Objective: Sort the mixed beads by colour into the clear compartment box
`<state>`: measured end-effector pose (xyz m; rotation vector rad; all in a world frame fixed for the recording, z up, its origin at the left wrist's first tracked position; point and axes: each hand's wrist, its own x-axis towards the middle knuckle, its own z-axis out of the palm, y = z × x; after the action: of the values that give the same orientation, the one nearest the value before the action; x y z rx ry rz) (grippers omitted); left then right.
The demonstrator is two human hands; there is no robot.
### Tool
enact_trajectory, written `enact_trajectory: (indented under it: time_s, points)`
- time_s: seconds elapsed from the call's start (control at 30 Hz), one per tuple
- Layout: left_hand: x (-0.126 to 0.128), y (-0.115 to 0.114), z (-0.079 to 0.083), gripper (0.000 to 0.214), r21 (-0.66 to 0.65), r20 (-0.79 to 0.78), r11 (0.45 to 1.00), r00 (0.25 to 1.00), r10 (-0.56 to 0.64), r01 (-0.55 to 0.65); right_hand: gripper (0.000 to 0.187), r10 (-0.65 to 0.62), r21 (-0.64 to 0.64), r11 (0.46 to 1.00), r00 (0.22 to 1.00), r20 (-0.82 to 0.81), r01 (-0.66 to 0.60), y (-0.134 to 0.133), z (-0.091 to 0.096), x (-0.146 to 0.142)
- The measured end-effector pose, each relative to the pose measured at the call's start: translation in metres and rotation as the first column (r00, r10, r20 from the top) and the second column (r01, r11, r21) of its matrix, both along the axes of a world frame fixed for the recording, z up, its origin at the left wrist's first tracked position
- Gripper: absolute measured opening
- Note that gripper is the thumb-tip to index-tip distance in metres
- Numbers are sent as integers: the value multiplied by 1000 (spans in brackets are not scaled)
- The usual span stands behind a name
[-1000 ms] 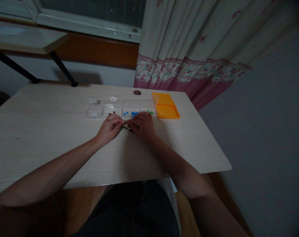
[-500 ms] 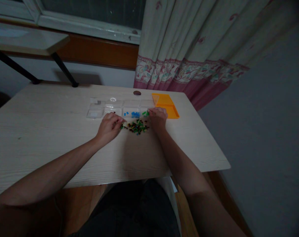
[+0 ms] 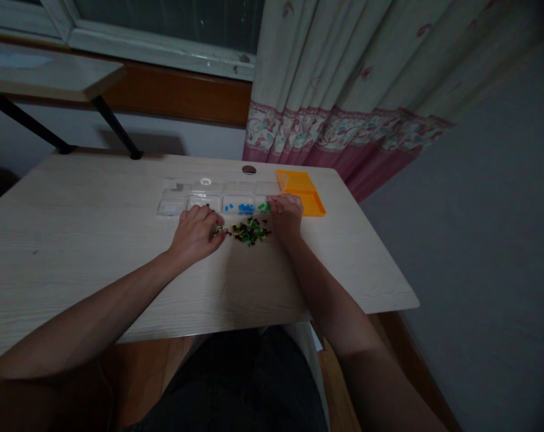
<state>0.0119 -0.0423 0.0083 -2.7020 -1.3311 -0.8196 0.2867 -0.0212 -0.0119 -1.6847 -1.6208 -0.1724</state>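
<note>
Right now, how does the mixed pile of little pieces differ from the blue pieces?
The mixed pile lies loose on the tabletop, while the blue pieces sit in a compartment of the clear tray. The mixed pile shows green, dark and other colours; the blue pieces are all one colour. The mixed pile is nearer the table's front edge, the blue pieces farther back. Both are made up of small bits.

The view is dim, with a soft shadow (image 3: 254, 285) across the table (image 3: 96, 240).
</note>
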Motion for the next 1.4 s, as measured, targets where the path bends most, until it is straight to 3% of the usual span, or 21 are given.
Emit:
enact_trajectory:
  time_s: [0.2,0.43,0.7,0.87,1.03,1.2,1.4]
  points:
    - [1,-3,2,28,-22,-47,1000,999,18,-19,25,14,59,998,999,-37,-12,-2,2,-2]
    - [1,-4,4,20,-102,20,995,1000,1,1,24,21,49,999,999,-32,-19,-3,3,-3]
    - [0,-4,2,18,-57,-60,998,998,-17,14,24,31,48,998,1000,-5,-31,0,-1,-1]
    - [1,-1,-2,17,-115,49,993,998,-30,35,28,45,78,996,999,0,-45,-2,2,-2]
    - [3,6,-7,17,-133,291,980,951,-105,149,26,216,46,974,974,70,-220,-11,12,-17]
    - [5,10,-8,20,-158,436,968,893,-108,195,20,498,-51,866,848,182,-498,-29,19,-47]
    - [7,9,-5,26,-177,491,953,861,-132,247,19,511,-42,856,834,209,-515,-40,22,-65]
